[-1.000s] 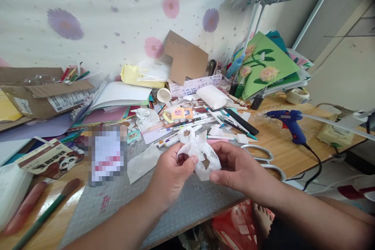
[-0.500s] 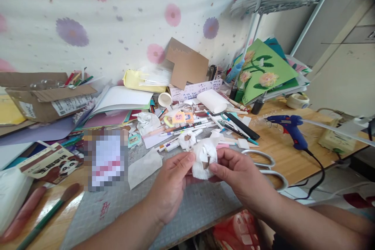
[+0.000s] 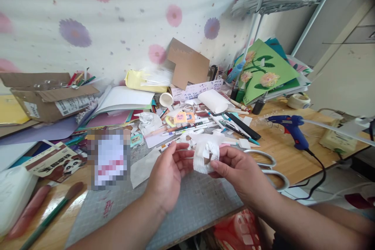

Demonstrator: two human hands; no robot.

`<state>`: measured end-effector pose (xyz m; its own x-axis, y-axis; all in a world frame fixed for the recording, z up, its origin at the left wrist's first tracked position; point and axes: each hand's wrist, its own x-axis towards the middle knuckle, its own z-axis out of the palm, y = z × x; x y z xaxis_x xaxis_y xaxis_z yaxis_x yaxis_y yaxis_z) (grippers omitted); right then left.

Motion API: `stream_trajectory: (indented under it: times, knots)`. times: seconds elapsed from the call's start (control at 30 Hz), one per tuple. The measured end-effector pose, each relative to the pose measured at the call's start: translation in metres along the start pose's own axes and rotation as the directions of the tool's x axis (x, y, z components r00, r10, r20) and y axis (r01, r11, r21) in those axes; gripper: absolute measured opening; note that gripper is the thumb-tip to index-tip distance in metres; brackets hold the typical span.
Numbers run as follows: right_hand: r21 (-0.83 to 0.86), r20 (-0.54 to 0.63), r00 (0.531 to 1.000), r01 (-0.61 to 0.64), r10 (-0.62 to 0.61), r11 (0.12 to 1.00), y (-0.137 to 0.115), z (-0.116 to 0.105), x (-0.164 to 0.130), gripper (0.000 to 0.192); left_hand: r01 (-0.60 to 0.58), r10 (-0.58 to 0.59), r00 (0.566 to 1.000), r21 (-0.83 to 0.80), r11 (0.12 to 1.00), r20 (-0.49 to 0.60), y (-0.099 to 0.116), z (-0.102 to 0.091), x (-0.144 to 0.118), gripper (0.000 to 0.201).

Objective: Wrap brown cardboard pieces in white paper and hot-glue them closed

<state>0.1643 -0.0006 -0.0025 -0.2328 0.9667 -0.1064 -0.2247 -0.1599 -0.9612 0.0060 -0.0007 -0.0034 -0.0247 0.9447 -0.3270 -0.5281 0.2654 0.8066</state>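
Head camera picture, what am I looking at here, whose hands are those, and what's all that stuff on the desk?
The picture comes from a camera worn on a person's head, looking down at their own two bare hands. The right hand pinches a crumpled white paper piece; the left hand is half open with its fingertips at the paper's edge. Below lies a grey cutting mat on a wooden desk. Around it: scissors, a blue glue gun, scattered pens, a cardboard box and a green flower card.
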Motion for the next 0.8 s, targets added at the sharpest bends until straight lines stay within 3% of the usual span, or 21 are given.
stream_trajectory:
  times: [0.07, 0.2, 0.4, 0.57, 0.7, 0.8]
  knots:
    - [-0.044, 0.0, 1.0, 0.01, -0.01, 0.999, 0.0, 0.0, 0.0, 0.026, -0.027, 0.022, 0.994, 0.047, 0.999, 0.106, -0.001, 0.001, -0.002, 0.035]
    - [-0.119, 0.051, 0.998, 0.037, -0.031, 0.992, 0.005, 0.001, -0.002, 0.021, -0.104, 0.063, 0.942, 0.107, 0.989, 0.331, -0.005, 0.004, -0.011, 0.028]
    - [-0.17, 0.101, 0.994, 0.061, -0.044, 0.984, 0.012, 0.001, -0.004, 0.014, -0.204, 0.135, 0.96, 0.282, 0.937, 0.246, -0.007, 0.002, -0.011, 0.025]
    - [-0.265, 0.197, 0.98, 0.078, -0.025, 0.961, 0.0, -0.003, -0.006, 0.014, -0.272, 0.18, 0.957, 0.477, 0.836, 0.229, -0.006, -0.003, -0.009, 0.032]
    - [-0.491, 0.106, 0.988, 0.153, -0.115, 0.858, -0.011, -0.006, -0.005, 0.024, -0.321, 0.199, 0.945, 0.632, 0.705, 0.258, -0.002, -0.004, -0.009, 0.037]
    - [-0.554, 0.019, 0.989, 0.133, -0.147, 0.822, -0.013, -0.006, -0.002, 0.035, -0.332, 0.183, 0.942, 0.708, 0.624, 0.28, 0.0, -0.002, -0.011, 0.039]
